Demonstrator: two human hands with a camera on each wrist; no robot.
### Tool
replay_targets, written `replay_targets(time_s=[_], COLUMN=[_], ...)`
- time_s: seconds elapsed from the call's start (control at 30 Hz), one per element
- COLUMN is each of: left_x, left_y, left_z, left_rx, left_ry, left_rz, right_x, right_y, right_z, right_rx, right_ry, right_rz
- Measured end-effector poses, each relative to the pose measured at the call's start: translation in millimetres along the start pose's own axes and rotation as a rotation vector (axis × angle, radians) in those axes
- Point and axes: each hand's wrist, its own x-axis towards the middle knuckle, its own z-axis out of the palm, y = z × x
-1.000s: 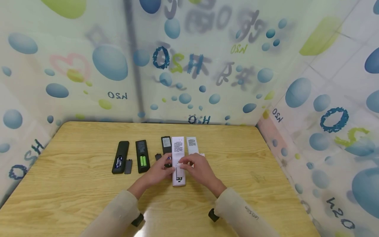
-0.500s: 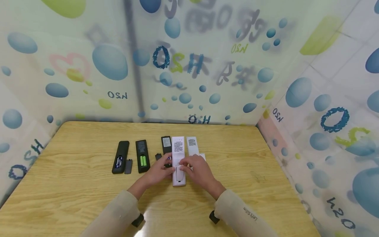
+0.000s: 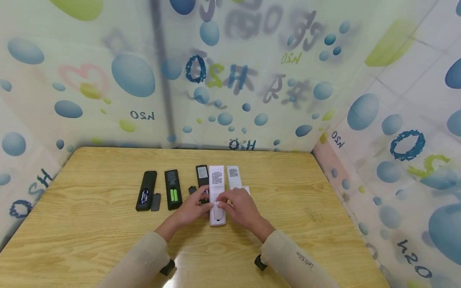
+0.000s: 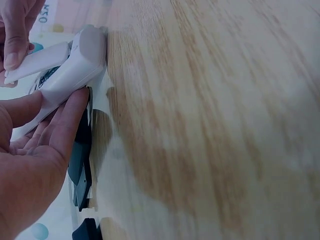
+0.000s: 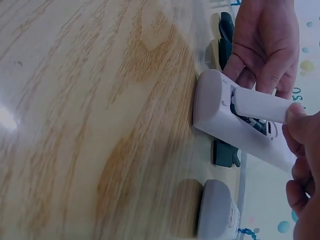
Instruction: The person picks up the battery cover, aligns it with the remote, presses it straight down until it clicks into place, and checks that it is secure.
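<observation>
A white remote control lies back side up, its battery compartment uncovered toward me. My left hand holds it by the left side, thumb on the edge and fingers beneath in the left wrist view. Between the thumb and fingers of my right hand is the upper end of the white battery cover. That cover slants over the compartment, its lower end right at the slot and its pinched end raised. Through the gap beneath it, dark batteries show in the right wrist view.
Left on the wooden table are a black remote with its cover beside it, and another black remote with green batteries. A third black remote and a second white remote flank the held one.
The battery cover has swung down from near upright to lie slanting along the compartment, hiding most of it in the head view. My left hand and the remote have stayed in place.
</observation>
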Motion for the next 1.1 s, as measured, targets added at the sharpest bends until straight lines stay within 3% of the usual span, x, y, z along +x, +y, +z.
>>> replay_targets(time_s=[0.17,0.5,1.1], left_x=[0.5,-0.3,-3.0], left_y=[-0.6,0.3,2.3], left_z=[-0.4,0.9,0.4], left_rx=[0.001,0.002,0.003], left_ry=[0.002,0.007,-0.023], left_rz=[-0.003,0.008,0.03], right_x=[0,-2,-2], right_y=[-2,3,4], right_z=[-2.0,3.8,8.0], right_rx=[0.029,-0.115,-0.149], right_ry=[-0.011,0.036,0.11], right_rz=[0.021,-0.062,-0.095])
